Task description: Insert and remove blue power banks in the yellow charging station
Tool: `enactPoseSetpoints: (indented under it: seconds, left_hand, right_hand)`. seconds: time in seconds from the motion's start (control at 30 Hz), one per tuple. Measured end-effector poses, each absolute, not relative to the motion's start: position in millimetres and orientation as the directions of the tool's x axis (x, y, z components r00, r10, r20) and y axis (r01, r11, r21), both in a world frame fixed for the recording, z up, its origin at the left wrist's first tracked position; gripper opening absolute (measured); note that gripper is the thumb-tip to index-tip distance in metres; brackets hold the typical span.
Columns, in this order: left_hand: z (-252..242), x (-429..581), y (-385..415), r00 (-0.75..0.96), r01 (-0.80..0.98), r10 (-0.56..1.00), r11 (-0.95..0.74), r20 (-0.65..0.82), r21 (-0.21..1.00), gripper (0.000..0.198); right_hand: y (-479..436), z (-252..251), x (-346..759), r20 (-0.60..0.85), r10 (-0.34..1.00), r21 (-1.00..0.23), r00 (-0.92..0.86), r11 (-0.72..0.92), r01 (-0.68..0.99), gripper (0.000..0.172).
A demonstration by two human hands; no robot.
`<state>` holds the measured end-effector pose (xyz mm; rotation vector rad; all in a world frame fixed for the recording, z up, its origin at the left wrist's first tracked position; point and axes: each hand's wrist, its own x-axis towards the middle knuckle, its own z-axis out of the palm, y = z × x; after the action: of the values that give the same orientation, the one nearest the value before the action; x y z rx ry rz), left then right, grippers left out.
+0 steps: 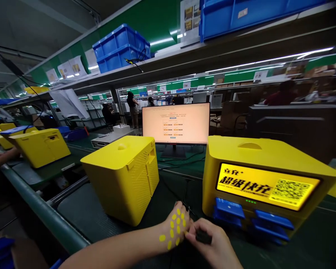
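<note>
My left hand (177,226), dotted with yellow marks on its back, rests low in the view with its fingers curled on a thin black cable (186,207). My right hand (212,243) is closed round a small black object (204,237), touching the left hand. Both sit on the dark bench between two yellow boxes. The right yellow charging box (257,183) has a lit screen with a QR code and several blue power banks (229,208) in its slots. The left yellow box (123,175) shows a vented side.
A lit monitor (176,124) stands behind the boxes. More yellow boxes (42,146) sit along the conveyor at left, where another person's arm (1,157) reaches in. Blue crates (120,46) rest on the overhead shelf. People stand and sit in the background.
</note>
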<state>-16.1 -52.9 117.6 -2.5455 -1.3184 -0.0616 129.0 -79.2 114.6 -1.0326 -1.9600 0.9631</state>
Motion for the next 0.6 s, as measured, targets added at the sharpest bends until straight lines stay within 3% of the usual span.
enactPoseSetpoints:
  seconds: [0.1,0.17,0.27,0.3,0.33,0.43,0.6]
  left_hand:
    - [185,-46,-52,0.648,0.750,0.732,-0.565,0.210,-0.345,0.013]
    - [246,-79,-49,0.553,0.821,0.750,-0.414,0.365,-0.394,0.027]
    - [325,-143,-36,0.046,0.957,0.874,0.101,0.483,-0.273,0.050]
    - [340,-165,-29,-0.165,0.938,0.886,0.277,0.434,-0.208,0.063]
    - [350,-185,-20,-0.338,0.911,0.895,0.389,0.291,-0.139,0.075]
    - [350,-226,1,-0.373,0.928,0.928,0.373,-0.002,0.018,0.082]
    - [337,-232,-2,-0.156,0.980,0.988,0.156,-0.009,0.121,0.070]
  right_hand:
    - [-82,125,141,0.451,0.795,-0.748,-0.406,0.585,0.313,0.022]
    - [-79,132,153,0.547,0.746,-0.688,-0.380,0.659,0.305,0.016]
    - [-70,140,165,0.598,0.710,-0.627,-0.372,0.704,0.335,0.011]
    - [-67,142,165,0.601,0.706,-0.616,-0.374,0.708,0.346,0.011]
    - [-63,145,164,0.602,0.705,-0.611,-0.375,0.709,0.352,0.011]
    - [-53,156,149,0.601,0.711,-0.625,-0.365,0.703,0.340,0.014]
    - [-30,187,112,0.577,0.722,-0.676,-0.382,0.685,0.273,0.015]
